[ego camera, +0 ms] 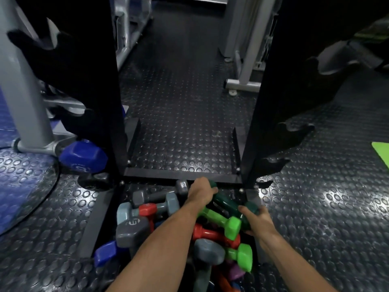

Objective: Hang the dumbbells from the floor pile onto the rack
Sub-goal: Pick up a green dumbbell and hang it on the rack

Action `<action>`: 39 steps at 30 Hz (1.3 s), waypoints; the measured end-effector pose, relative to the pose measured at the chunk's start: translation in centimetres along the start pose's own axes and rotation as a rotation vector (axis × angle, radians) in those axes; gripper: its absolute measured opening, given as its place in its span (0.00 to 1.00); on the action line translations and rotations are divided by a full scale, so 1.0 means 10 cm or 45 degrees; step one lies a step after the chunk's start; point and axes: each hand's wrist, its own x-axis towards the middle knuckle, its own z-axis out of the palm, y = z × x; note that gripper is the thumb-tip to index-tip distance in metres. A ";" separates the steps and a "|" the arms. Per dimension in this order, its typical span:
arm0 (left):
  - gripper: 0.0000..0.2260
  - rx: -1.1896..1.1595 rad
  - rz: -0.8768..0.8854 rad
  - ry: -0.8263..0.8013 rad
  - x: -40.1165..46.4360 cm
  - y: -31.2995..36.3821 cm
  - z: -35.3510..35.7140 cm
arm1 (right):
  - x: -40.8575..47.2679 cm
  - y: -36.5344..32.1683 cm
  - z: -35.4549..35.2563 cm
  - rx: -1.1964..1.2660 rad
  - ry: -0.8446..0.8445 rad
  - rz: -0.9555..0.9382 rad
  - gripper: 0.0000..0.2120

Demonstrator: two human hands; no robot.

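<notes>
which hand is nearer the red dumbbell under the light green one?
Right. The right hand sits just right of the red dumbbell; the left hand is farther up the pile.

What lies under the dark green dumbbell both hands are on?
Under the dark green dumbbell a light green dumbbell shows, with a red one lower. The left hand and right hand cover its ends; anything beneath those is hidden.

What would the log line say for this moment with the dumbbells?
step: lifting from pile | left hand: grips dark green dumbbell | right hand: grips its other end | rack: hooks in view bare | bright green dumbbell: in pile
</notes>
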 end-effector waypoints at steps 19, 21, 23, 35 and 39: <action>0.31 -1.371 -0.154 -0.401 -0.69 -0.46 -1.39 | -0.67 -1.36 0.09 -0.374 -0.143 -0.456 0.23; 0.15 -1.458 -0.122 -0.449 -0.90 -0.58 -1.60 | -0.76 -1.60 0.18 -0.441 -0.259 -0.541 0.20; 0.07 -1.526 -0.135 -0.390 -1.11 -0.70 -1.72 | -0.87 -1.81 0.28 -0.474 -0.394 -0.588 0.24; 0.37 -2.007 0.022 0.327 -1.83 -1.49 -2.19 | -1.46 -2.49 1.05 -0.482 -1.091 -0.688 0.21; 0.27 -2.154 0.098 0.490 -2.02 -1.46 -2.46 | -1.52 -2.76 1.29 -0.361 -0.905 -0.694 0.28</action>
